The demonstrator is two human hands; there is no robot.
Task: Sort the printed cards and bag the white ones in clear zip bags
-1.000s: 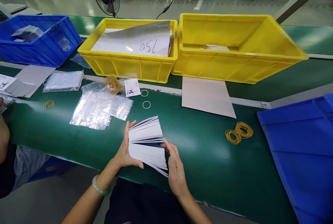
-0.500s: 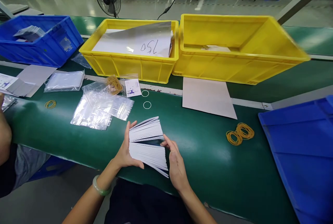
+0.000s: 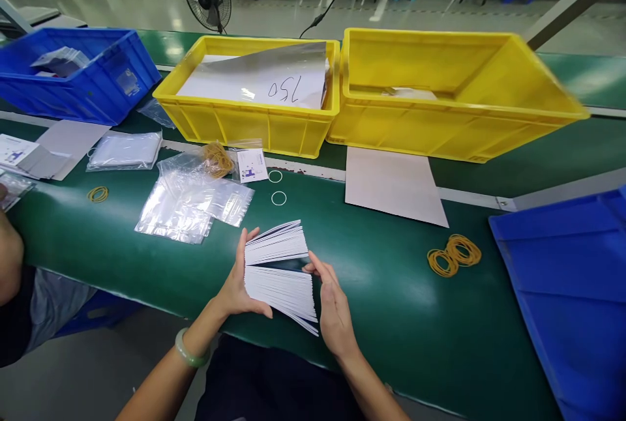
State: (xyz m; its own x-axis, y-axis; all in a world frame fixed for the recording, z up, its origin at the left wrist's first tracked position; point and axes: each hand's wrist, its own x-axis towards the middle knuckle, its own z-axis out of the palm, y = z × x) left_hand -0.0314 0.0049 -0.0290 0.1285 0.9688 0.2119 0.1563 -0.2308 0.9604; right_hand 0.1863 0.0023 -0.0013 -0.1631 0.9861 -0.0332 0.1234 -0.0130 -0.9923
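My left hand (image 3: 239, 287) grips a thick stack of white cards (image 3: 278, 290) at its left end, thumb below and fingers above. The stack is fanned and split by a gap into an upper bundle and a lower one. At the right ends of the cards, my right hand (image 3: 335, 307) has its fingers stretched toward the gap, the fingertips at the edge of the upper bundle; it grips nothing that I can see. Beyond the stack lie two white rings (image 3: 278, 198) and clear plastic zip bags (image 3: 176, 203).
Yellow bins (image 3: 244, 124) (image 3: 454, 131) and a blue bin (image 3: 112, 95) line the back. Rubber bands (image 3: 463, 250) lie at right, more rubber bands (image 3: 218, 160) on the bags. A grey-white board (image 3: 391, 186) lies behind; a tilted blue bin (image 3: 567, 290) bounds the right. A co-worker's arm (image 3: 10, 251) is at left.
The whole view has shifted slightly. My hands and the split stack keep nearly the same pose. The co-worker's hand at far left has moved a little.
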